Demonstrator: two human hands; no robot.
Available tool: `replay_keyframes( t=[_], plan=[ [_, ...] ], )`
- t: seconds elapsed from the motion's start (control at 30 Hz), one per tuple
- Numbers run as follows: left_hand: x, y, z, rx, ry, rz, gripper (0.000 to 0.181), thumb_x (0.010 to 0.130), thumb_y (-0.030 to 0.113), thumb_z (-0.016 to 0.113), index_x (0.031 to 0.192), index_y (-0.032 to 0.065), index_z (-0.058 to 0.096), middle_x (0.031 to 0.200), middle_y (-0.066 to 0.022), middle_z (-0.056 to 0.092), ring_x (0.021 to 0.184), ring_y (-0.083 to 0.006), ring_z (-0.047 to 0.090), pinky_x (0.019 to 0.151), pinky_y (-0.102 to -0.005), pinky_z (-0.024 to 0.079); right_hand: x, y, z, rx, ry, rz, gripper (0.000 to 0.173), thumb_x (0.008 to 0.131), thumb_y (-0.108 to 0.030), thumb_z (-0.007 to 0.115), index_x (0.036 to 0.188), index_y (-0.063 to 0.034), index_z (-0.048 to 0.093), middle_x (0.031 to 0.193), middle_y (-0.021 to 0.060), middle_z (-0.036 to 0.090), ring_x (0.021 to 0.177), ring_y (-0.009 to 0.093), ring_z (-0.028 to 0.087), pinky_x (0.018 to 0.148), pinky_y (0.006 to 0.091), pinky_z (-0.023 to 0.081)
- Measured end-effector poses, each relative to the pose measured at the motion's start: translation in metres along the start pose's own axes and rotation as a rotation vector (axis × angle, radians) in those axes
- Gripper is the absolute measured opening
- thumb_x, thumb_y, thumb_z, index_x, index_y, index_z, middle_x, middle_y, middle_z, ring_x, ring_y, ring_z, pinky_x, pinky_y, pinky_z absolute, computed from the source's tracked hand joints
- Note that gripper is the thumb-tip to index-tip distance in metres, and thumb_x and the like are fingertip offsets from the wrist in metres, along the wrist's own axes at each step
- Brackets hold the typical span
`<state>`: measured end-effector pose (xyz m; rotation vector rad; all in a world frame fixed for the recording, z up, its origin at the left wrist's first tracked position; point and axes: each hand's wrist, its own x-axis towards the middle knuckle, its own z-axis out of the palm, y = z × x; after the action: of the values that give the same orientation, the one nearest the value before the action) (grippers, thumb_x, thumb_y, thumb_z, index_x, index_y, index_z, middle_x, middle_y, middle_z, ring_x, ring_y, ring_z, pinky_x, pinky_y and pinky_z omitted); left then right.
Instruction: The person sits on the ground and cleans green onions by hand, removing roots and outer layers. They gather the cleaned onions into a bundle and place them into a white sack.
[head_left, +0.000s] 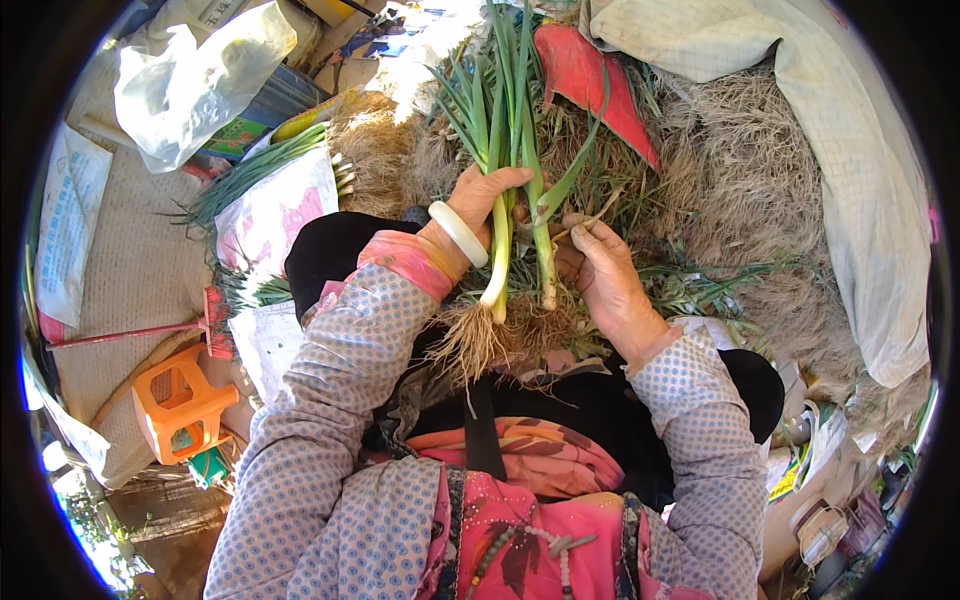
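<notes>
My left hand (471, 202), with a pale bangle (459, 234) at the wrist, grips long green onions (500, 251) upright. Their leaves point away from me, and tangled roots (466, 341) hang over my lap. Beside them, by my left thumb tip, stands another green onion stalk (545, 262) with a bent side leaf. My right hand (611, 281) is just right of that stalk, pinching a thin yellowish leaf strip (600, 214) between thumb and fingers. Part of the right fingers is hidden behind the stalk.
Matted dry roots (742, 165) are heaped ahead and right, beside a pale cloth (855, 187) and red sheet (592, 86). At left lie a green onion bundle (262, 169), a red-headed tool (216, 322) and an orange plastic stool (180, 401). A clear plastic bag (199, 86) sits upper left.
</notes>
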<state>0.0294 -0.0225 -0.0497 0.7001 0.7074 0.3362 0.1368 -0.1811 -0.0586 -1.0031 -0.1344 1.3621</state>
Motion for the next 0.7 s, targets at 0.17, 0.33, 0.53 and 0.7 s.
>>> replay_keyframes(
  t=[0.17, 0.33, 0.53, 0.7],
  plan=[
    [0.004, -0.004, -0.006, -0.016, 0.055, 0.058, 0.022, 0.085, 0.011, 0.053, 0.102, -0.0028, 0.055, 0.093, -0.0117, 0.064, 0.065, -0.0130, 0.058, 0.046, -0.0202, 0.046, -0.014, -0.006, -0.008, 0.072, 0.086, 0.015, 0.013, 0.092, -0.015, 0.048, 0.101, -0.0070, 0.052, 0.080, 0.0037, 0.059, 0.076, 0.018, 0.058, 0.076, 0.0314, 0.047],
    [0.014, 0.004, -0.021, -0.023, 0.101, 0.129, 0.019, 0.085, 0.012, 0.056, 0.100, 0.0015, 0.055, 0.081, -0.0066, 0.061, 0.066, -0.0125, 0.057, 0.052, -0.0229, 0.042, -0.029, -0.021, -0.037, 0.125, 0.014, -0.047, 0.014, 0.089, -0.015, 0.050, 0.097, -0.0055, 0.056, 0.058, -0.0036, 0.038, 0.057, 0.014, 0.043, 0.062, 0.0295, 0.040],
    [0.007, -0.005, -0.003, 0.067, 0.137, 0.129, 0.021, 0.080, 0.009, 0.066, 0.097, 0.0061, 0.055, 0.081, -0.0050, 0.060, 0.070, -0.0160, 0.059, 0.055, -0.0277, 0.046, -0.022, -0.014, -0.095, -1.022, 0.164, -0.100, 0.038, 0.086, -0.018, 0.053, 0.117, 0.0041, 0.053, 0.094, 0.0129, 0.063, 0.086, 0.015, 0.058, 0.075, 0.0292, 0.046],
    [0.006, -0.025, 0.012, 0.171, 0.158, 0.136, 0.027, 0.076, 0.006, 0.070, 0.097, 0.0081, 0.054, 0.082, -0.0021, 0.060, 0.070, -0.0148, 0.058, 0.053, -0.0267, 0.045, -0.013, -0.021, -0.036, -0.294, -0.021, 0.107, 0.040, 0.088, -0.025, 0.053, 0.118, 0.0026, 0.052, 0.105, 0.0156, 0.061, 0.096, 0.022, 0.059, 0.086, 0.0335, 0.045]
  ],
)
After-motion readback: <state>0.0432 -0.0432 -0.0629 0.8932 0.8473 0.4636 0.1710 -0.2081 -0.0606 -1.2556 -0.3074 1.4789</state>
